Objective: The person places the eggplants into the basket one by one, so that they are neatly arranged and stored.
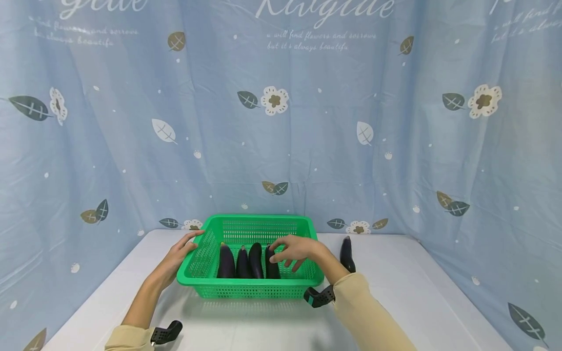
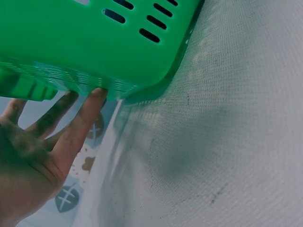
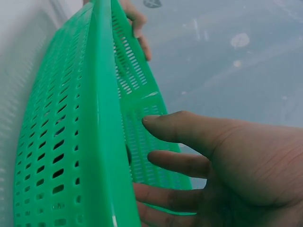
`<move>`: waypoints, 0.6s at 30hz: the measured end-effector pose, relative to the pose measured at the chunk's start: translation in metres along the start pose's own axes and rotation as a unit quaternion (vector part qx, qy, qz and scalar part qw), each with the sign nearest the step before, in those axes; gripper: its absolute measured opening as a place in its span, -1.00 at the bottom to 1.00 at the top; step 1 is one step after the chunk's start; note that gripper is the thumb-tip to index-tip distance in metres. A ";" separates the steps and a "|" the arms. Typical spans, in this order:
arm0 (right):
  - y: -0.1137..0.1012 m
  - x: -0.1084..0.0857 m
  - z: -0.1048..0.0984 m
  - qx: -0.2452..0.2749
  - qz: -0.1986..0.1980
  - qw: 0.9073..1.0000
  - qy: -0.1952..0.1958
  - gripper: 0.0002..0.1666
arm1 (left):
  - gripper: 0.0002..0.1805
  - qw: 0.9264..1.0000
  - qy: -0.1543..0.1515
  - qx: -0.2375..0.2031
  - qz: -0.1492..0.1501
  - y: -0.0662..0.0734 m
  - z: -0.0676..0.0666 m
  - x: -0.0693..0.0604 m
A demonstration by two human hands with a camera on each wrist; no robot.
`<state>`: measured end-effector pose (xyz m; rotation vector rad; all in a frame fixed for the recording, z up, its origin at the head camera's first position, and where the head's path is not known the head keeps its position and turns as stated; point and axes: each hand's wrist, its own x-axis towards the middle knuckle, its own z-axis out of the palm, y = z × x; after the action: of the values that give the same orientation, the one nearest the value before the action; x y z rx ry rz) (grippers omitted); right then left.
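Note:
A green plastic basket (image 1: 250, 282) stands on the white table, with several dark purple eggplants (image 1: 226, 263) lying side by side inside. My left hand (image 1: 177, 254) is at the basket's left side; in the left wrist view its extended fingers (image 2: 78, 125) touch the outer wall. Over the basket's right half is my right hand (image 1: 298, 247), fingers loosely bent and spread. Its fingertips are close to the rightmost eggplant (image 1: 272, 267) in the basket. The right wrist view shows nothing between thumb and fingers of that hand (image 3: 236, 165).
Another eggplant (image 1: 347, 254) lies on the table (image 1: 395, 292) to the right of the basket, beyond my right forearm. A blue curtain (image 1: 316, 146) with leaf and flower prints hangs behind the table and along both sides.

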<state>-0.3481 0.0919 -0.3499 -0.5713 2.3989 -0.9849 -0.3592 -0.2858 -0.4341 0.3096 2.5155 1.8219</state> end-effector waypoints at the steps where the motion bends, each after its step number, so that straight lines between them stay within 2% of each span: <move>1: 0.000 -0.001 -0.001 0.001 -0.003 1.000 0.003 -0.39 | -0.46 1.000 0.000 0.002 0.001 0.000 0.000 0.000; 6: 0.003 -0.007 -0.005 0.013 -0.019 1.000 0.021 -0.46 | -0.46 1.000 -0.002 0.007 0.001 0.001 -0.001 0.000; 18: 0.013 -0.026 -0.018 0.030 -0.060 0.996 0.051 -0.46 | -0.45 1.000 -0.004 0.003 0.003 0.000 -0.001 0.001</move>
<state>-0.3401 0.1240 -0.3416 -0.6647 2.4367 -1.1594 -0.3598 -0.2862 -0.4340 0.3233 2.5191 1.8110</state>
